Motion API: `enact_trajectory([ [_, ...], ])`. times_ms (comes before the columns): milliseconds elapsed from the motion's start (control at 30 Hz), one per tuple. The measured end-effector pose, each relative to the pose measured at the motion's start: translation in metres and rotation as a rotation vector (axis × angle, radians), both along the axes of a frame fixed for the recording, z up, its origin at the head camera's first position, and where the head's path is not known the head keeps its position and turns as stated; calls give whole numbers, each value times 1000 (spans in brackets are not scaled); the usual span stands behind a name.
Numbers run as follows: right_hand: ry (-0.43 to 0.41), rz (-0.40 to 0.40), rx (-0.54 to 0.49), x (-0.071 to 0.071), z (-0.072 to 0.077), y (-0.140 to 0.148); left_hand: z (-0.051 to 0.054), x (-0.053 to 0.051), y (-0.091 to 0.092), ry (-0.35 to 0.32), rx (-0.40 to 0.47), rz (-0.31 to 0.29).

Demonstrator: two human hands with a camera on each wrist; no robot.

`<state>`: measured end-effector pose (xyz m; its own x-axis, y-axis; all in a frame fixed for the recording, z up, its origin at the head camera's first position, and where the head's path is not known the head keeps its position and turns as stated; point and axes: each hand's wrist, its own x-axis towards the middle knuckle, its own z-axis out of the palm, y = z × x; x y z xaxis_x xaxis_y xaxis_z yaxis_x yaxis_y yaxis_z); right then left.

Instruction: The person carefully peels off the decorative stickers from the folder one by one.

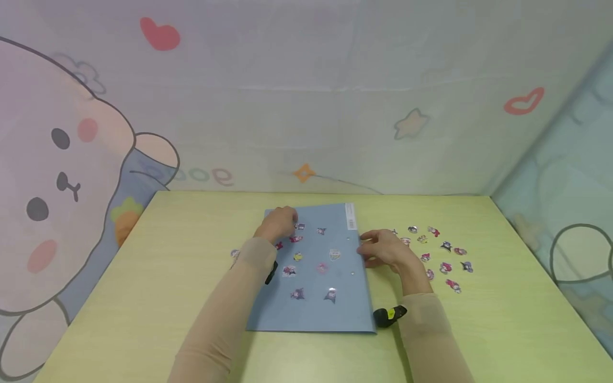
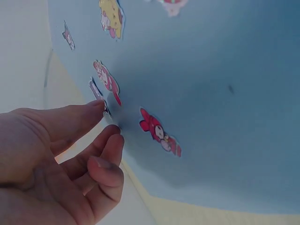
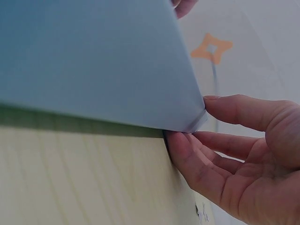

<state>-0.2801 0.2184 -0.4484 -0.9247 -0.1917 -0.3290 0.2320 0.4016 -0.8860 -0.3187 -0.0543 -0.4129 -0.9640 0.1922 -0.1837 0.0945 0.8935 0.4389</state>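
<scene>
Head view shows the blue folder point(image 1: 311, 316) lying on the table point(image 1: 119, 319) in front of you, dotted with stickers. Your left hand point(image 1: 279, 222) is over its upper left part, fingers bent, thumb tip at a purple sticker point(image 2: 95, 88); I cannot tell whether you pinch it. Your right hand point(image 1: 387, 248) pinches the folder's right edge, beside loose stickers point(image 1: 446, 267).

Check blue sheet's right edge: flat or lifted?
Lifted where held: in the right wrist view, the right hand has fingertips beneath the blue sheet.
</scene>
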Motion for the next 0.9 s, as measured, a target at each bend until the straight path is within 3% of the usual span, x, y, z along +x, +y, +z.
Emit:
enact_trajectory([
  [533,-3,2,3,3,2,0,-6,-5,4,43,64,27],
  [900,0,5,-7,3,4,0,-7,-8,7,57,61,48],
])
